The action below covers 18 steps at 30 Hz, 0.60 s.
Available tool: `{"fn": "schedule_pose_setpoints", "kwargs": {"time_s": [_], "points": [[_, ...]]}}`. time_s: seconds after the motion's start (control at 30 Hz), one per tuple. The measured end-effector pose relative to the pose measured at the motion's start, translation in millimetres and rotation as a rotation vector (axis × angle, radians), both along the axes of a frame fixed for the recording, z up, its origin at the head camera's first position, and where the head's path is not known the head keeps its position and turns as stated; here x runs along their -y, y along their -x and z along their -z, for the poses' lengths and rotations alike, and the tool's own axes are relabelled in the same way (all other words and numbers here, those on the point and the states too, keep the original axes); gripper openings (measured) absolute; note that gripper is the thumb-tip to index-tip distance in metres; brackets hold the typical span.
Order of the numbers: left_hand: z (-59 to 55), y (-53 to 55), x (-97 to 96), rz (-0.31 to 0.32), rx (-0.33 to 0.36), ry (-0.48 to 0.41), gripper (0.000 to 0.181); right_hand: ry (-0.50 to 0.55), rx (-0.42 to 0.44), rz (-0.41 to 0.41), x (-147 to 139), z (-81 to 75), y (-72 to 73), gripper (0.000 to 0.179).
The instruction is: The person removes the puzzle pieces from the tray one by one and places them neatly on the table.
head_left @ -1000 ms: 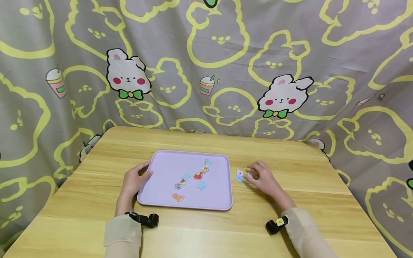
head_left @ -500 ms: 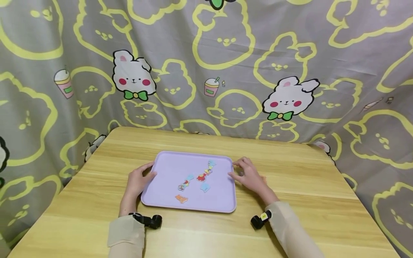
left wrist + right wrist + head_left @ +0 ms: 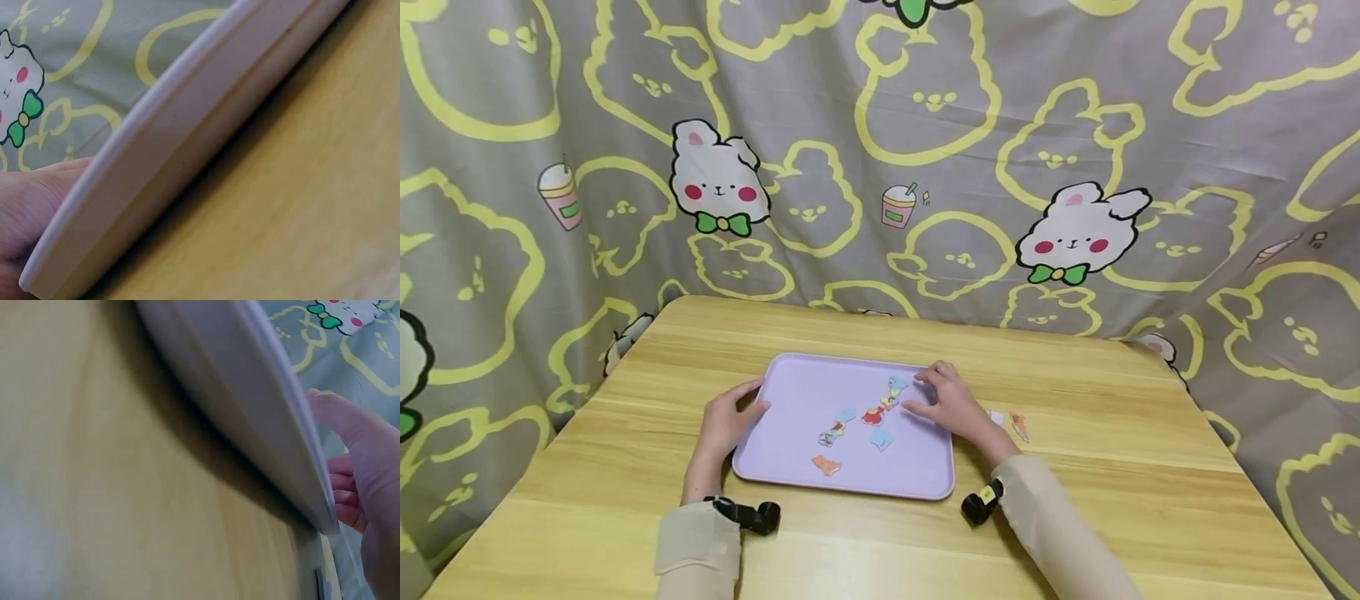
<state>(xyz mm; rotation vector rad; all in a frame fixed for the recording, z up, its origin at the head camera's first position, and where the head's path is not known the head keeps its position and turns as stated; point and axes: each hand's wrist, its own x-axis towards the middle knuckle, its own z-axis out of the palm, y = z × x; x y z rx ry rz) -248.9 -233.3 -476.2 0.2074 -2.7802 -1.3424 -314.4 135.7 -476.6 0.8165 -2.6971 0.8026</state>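
Note:
A light purple tray [image 3: 790, 417] rests on the wooden table. My left hand [image 3: 726, 423] grips its left rim, thumb over the edge; in the left wrist view, part of that hand shows behind the tray wall [image 3: 156, 144]. Over the tray's right side is my right hand [image 3: 953, 407], thumb and fingers apart, with nothing visible between them. Near its fingertips lies a joined strip of jigsaw puzzle pieces [image 3: 874, 415], blue at one end and red at the other. Also in the tray are a shorter colourful strip [image 3: 832, 435], a blue piece [image 3: 882, 439] and an orange piece [image 3: 826, 466].
Beyond the tray's right rim, another orange puzzle piece [image 3: 1019, 427] and a pale piece [image 3: 996, 417], partly hidden by my right wrist, lie on the table [image 3: 1112, 467]. A grey patterned curtain [image 3: 820, 108] hangs behind the table.
My right hand has moved left from the loose pieces on the table, across the tray's right rim, to above the tray. The left hand stays at the left rim.

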Motion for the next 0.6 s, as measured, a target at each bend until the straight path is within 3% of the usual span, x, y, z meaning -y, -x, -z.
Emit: {"fn": "schedule_pose_setpoints", "kwargs": {"time_s": [0.43,0.6], "points": [[2.6,0.4,1.0,0.008,-0.016,0.009,0.048,-0.146,0.073,0.026,25,-3.0,2.5,0.07],[1.4,0.5,0.9,0.002,-0.013,0.005,0.048,-0.155,0.074,0.029,29,-2.0,3.5,0.066]]}}
